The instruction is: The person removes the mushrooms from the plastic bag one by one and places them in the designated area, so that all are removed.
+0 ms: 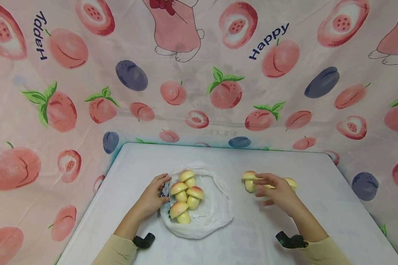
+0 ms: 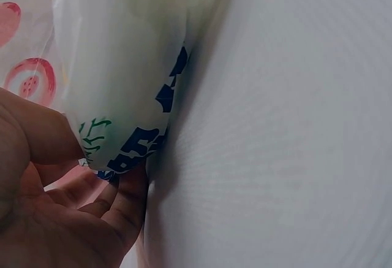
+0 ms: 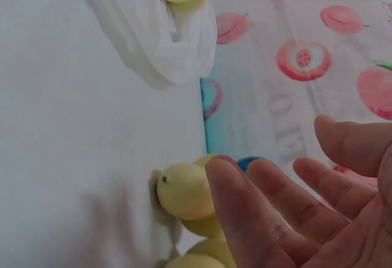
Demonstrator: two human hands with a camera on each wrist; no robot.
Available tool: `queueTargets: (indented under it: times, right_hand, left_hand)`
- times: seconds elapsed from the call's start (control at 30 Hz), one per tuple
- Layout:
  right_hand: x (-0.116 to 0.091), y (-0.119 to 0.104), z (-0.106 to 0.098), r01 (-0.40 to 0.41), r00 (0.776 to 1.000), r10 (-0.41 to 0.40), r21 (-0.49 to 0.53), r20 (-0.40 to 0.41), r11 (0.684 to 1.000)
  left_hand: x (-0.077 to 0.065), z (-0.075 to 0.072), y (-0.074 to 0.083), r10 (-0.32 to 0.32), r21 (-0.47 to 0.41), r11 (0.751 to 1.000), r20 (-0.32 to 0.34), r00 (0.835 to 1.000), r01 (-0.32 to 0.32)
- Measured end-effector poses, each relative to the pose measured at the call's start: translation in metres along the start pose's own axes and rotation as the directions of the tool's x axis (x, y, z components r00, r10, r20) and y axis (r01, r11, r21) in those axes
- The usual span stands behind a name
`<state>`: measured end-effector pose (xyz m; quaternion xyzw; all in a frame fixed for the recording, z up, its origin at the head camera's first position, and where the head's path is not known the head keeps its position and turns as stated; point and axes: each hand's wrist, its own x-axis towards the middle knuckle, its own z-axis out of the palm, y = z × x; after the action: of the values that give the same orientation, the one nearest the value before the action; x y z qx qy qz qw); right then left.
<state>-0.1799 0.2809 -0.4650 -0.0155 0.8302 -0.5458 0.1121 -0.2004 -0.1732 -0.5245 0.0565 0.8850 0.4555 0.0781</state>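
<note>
On the table (image 1: 245,235), head view alone shows the bag (image 1: 199,230) holding four mushrooms (image 1: 181,196).

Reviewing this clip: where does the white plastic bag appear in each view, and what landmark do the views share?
Head: white plastic bag in the lower half, near the middle across.
Left wrist: same bag at upper left, left hand at its lower end.
Right wrist: bag at the top, left of centre, partly cut off.
Shared landmark: fruit-print cloth.
</note>
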Motion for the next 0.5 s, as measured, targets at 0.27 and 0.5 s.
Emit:
queueTargets:
  times: [0.27,0.5]
  right_hand:
    - [0.007,-0.004,0.022,0.022,1.000,-0.022,0.019,0.008,1.000]
    - [0.011,-0.011,0.037,0.039,0.998,-0.042,0.061,0.048,0.997]
  left_hand:
    - [0.000,0.000,0.001,0.007,0.001,1.000,0.003,1.000,-0.007]
    - [0.000,0.000,0.000,0.013,-0.002,1.000,0.004,1.000,-0.013]
